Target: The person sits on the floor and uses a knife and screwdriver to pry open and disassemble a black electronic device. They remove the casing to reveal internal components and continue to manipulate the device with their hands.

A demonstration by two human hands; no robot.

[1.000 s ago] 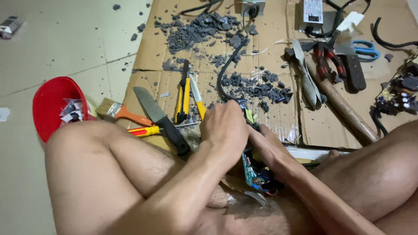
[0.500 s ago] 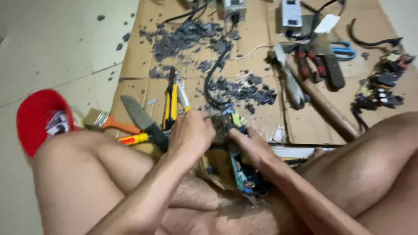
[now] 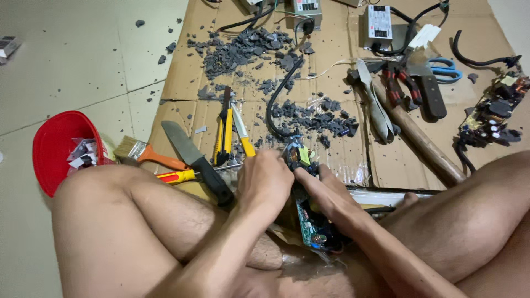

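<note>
Cardboard on the tile floor, littered with grey debris (image 3: 243, 49) — your view has shifted, but both hands stay put: left hand (image 3: 265, 182) and right hand (image 3: 326, 193) clamped on the circuit board (image 3: 309, 221) between your knees.

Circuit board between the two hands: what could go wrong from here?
1. Both hands, left and right, press on the circuit board held over bare legs; a slip could jab a finger or thigh.
2. The knife lies right beside the left hand and knee, blade exposed, so a sideways move might meet it.
3. Dark broken chips litter the cardboard; sharp bits could dig into skin.
</note>
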